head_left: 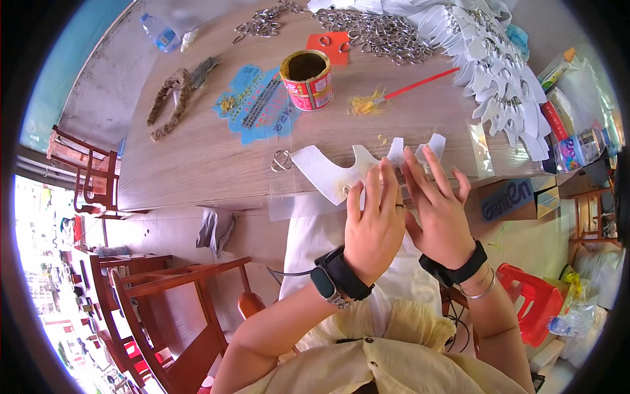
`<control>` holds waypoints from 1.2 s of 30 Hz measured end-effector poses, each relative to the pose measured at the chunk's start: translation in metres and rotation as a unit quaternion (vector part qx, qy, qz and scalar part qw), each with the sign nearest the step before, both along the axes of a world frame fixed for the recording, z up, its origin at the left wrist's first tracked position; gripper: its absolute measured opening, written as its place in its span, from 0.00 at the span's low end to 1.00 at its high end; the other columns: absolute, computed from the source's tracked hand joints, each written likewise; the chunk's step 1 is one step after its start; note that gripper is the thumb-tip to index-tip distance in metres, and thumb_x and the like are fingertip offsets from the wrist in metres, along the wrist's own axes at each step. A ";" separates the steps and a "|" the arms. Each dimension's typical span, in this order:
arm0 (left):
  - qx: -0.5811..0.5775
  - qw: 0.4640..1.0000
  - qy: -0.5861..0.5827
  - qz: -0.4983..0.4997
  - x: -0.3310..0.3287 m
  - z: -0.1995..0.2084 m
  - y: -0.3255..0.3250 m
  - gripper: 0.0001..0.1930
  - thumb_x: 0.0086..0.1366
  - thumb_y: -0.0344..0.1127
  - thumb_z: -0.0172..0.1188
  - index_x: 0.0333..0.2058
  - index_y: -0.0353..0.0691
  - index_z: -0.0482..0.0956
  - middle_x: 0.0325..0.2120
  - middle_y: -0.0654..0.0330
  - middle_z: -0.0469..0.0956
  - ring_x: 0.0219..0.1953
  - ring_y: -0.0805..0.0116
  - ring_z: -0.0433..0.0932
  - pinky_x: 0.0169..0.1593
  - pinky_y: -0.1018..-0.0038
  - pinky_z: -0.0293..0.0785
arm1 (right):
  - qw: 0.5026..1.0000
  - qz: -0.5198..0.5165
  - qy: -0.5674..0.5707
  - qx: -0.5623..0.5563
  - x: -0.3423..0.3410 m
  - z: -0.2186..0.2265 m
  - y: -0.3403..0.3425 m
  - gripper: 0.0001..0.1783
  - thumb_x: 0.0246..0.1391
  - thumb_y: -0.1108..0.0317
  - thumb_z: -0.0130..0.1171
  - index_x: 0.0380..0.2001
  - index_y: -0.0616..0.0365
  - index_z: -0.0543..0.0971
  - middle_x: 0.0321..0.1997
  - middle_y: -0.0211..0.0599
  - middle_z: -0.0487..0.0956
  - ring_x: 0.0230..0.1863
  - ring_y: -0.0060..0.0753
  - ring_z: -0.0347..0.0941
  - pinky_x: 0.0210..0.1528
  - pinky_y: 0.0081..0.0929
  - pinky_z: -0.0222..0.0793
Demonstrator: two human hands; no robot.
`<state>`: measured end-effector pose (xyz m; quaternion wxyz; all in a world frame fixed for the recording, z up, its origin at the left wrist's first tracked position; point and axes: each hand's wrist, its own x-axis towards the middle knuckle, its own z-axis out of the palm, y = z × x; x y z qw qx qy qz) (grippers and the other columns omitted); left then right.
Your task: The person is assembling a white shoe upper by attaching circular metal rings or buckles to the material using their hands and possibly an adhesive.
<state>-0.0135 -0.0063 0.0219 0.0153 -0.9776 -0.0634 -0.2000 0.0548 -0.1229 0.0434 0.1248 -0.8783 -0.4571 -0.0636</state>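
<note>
My left hand (375, 223) and my right hand (438, 210) lie side by side at the near edge of the wooden table (197, 157), fingers stretched flat over a white cut-out piece (328, 172) with curved lobes. Both hands press on that piece; their palms hide its right part. A metal clasp ring (281, 160) lies just left of the white piece. Each wrist wears a black band.
An open tin can (307, 79) stands mid-table beside a blue printed sheet (257, 104) and a red-handled brush (400, 90). Several metal rings (380, 36) and stacked white pieces (505, 85) fill the far right. Wooden chairs (170, 308) stand at left, a cardboard box (512, 200) at right.
</note>
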 end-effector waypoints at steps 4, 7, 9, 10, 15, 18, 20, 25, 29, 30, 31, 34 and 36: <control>-0.017 1.000 -0.007 -0.009 0.001 -0.002 0.000 0.31 0.49 0.40 0.61 0.52 0.30 0.70 0.55 0.57 0.66 0.57 0.63 0.61 0.57 0.60 0.55 | 1.000 0.002 -0.026 -0.008 0.000 -0.005 -0.001 0.30 0.44 0.68 0.57 0.53 0.66 0.70 0.69 0.36 0.56 0.71 0.36 0.47 0.62 0.49 0.39; -0.001 1.000 0.003 -0.008 0.001 -0.001 0.000 0.31 0.49 0.40 0.61 0.52 0.30 0.70 0.55 0.57 0.66 0.57 0.63 0.62 0.57 0.60 0.55 | 0.999 0.008 -0.030 -0.013 0.001 -0.004 0.000 0.32 0.43 0.67 0.58 0.55 0.65 0.69 0.70 0.37 0.55 0.71 0.37 0.47 0.62 0.49 0.39; 0.014 1.000 0.004 -0.004 0.002 0.000 0.001 0.31 0.49 0.39 0.61 0.52 0.30 0.70 0.55 0.57 0.66 0.57 0.63 0.62 0.57 0.60 0.55 | 1.000 0.009 -0.001 -0.013 0.002 0.000 0.000 0.34 0.43 0.68 0.57 0.57 0.64 0.67 0.70 0.38 0.54 0.71 0.38 0.46 0.62 0.48 0.39; 0.021 1.000 0.001 0.000 0.002 0.001 0.000 0.31 0.49 0.39 0.61 0.52 0.30 0.70 0.54 0.57 0.66 0.57 0.63 0.62 0.57 0.60 0.56 | 1.000 0.008 0.027 -0.010 0.004 0.007 -0.002 0.35 0.42 0.68 0.57 0.58 0.63 0.65 0.70 0.38 0.54 0.71 0.39 0.46 0.62 0.48 0.39; 0.016 1.000 -0.019 -0.001 0.004 -0.006 0.001 0.29 0.50 0.37 0.60 0.51 0.30 0.70 0.54 0.58 0.67 0.56 0.64 0.63 0.57 0.61 0.56 | 0.986 -0.023 0.078 0.143 0.009 0.015 -0.013 0.42 0.39 0.76 0.54 0.63 0.56 0.59 0.71 0.37 0.52 0.71 0.41 0.46 0.62 0.47 0.41; 0.004 1.000 -0.007 -0.006 0.003 -0.003 0.001 0.29 0.51 0.36 0.59 0.52 0.29 0.70 0.54 0.58 0.67 0.56 0.64 0.63 0.57 0.61 0.56 | 0.999 -0.026 0.019 0.041 0.011 0.012 -0.014 0.43 0.38 0.76 0.54 0.63 0.56 0.58 0.71 0.35 0.53 0.71 0.40 0.46 0.61 0.47 0.41; -0.012 1.000 0.006 -0.006 0.002 0.000 0.001 0.29 0.51 0.36 0.59 0.52 0.29 0.69 0.54 0.58 0.66 0.57 0.63 0.62 0.57 0.61 0.55 | 1.000 -0.026 -0.004 0.006 0.007 0.010 -0.009 0.38 0.39 0.76 0.54 0.60 0.57 0.64 0.70 0.33 0.54 0.71 0.38 0.46 0.61 0.48 0.41; 0.001 1.000 -0.003 -0.011 0.003 -0.001 0.001 0.32 0.49 0.39 0.62 0.53 0.29 0.68 0.55 0.57 0.65 0.58 0.62 0.60 0.58 0.60 0.55 | 0.999 -0.022 -0.046 -0.011 0.007 0.008 -0.004 0.30 0.41 0.76 0.52 0.53 0.60 0.71 0.66 0.33 0.62 0.71 0.35 0.47 0.61 0.48 0.41; -0.021 1.000 -0.001 -0.014 0.000 -0.001 0.003 0.29 0.51 0.37 0.59 0.52 0.29 0.70 0.54 0.56 0.66 0.57 0.62 0.62 0.57 0.60 0.55 | 0.997 -0.012 -0.062 -0.033 0.002 0.008 0.009 0.25 0.46 0.73 0.49 0.50 0.66 0.72 0.64 0.40 0.65 0.70 0.35 0.48 0.61 0.46 0.43; -0.017 1.000 -0.005 -0.013 0.001 -0.001 0.003 0.28 0.52 0.37 0.58 0.52 0.29 0.70 0.54 0.56 0.67 0.57 0.62 0.62 0.57 0.60 0.55 | 0.996 -0.013 -0.077 -0.039 0.002 0.007 0.011 0.24 0.47 0.72 0.49 0.50 0.67 0.73 0.64 0.42 0.64 0.70 0.35 0.48 0.61 0.46 0.43; -0.013 1.000 -0.008 -0.011 0.001 -0.001 0.003 0.28 0.52 0.37 0.57 0.52 0.29 0.70 0.54 0.56 0.67 0.57 0.62 0.63 0.57 0.60 0.55 | 0.995 -0.014 -0.092 -0.044 0.001 0.004 0.014 0.23 0.48 0.71 0.49 0.49 0.68 0.73 0.64 0.44 0.64 0.70 0.35 0.48 0.61 0.45 0.44; 0.009 1.000 -0.011 -0.014 0.001 0.001 0.004 0.26 0.53 0.36 0.55 0.51 0.28 0.71 0.53 0.56 0.68 0.56 0.62 0.63 0.57 0.60 0.56 | 0.992 -0.019 -0.116 -0.037 -0.002 -0.005 0.018 0.24 0.48 0.69 0.49 0.49 0.69 0.73 0.64 0.47 0.63 0.70 0.35 0.47 0.60 0.44 0.46; 0.015 1.000 -0.014 -0.017 0.001 0.001 0.003 0.26 0.53 0.35 0.54 0.50 0.28 0.71 0.53 0.56 0.68 0.55 0.62 0.64 0.56 0.60 0.56 | 0.995 -0.028 -0.095 -0.018 -0.003 -0.009 0.015 0.26 0.45 0.70 0.52 0.51 0.69 0.72 0.65 0.46 0.62 0.71 0.36 0.47 0.59 0.44 0.47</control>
